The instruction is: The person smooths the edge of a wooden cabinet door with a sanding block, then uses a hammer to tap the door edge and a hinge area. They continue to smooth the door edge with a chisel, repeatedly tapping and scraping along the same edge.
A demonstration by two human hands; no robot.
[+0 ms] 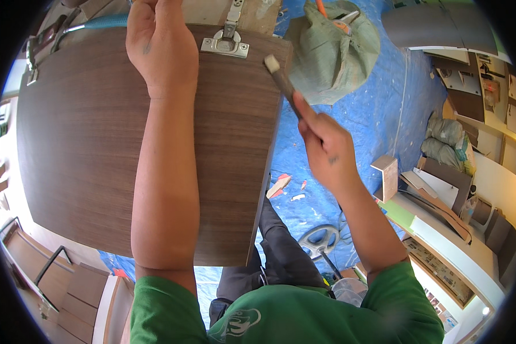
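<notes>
My right hand (329, 143) is closed round the handle of a small brush (282, 80) with a short, pale tip. The tip is over the far right corner of a dark brown wood-grain cabinet door (80, 149), beside a metal hinge (225, 46); I cannot tell if it touches. My left arm reaches across the door, and my left hand (165, 51) is at its far edge. The left fingers run out of the top of the view, so their grip is hidden. A second hinge (32, 71) sits at the door's far left corner.
A tool with a blue handle (106, 22) lies beyond the door. On the blue floor sheet (378, 120) rest a grey-green sack (332, 51) with an orange-handled tool on it, and several scraps (280, 185). Cabinet parts (441, 189) stand at the right.
</notes>
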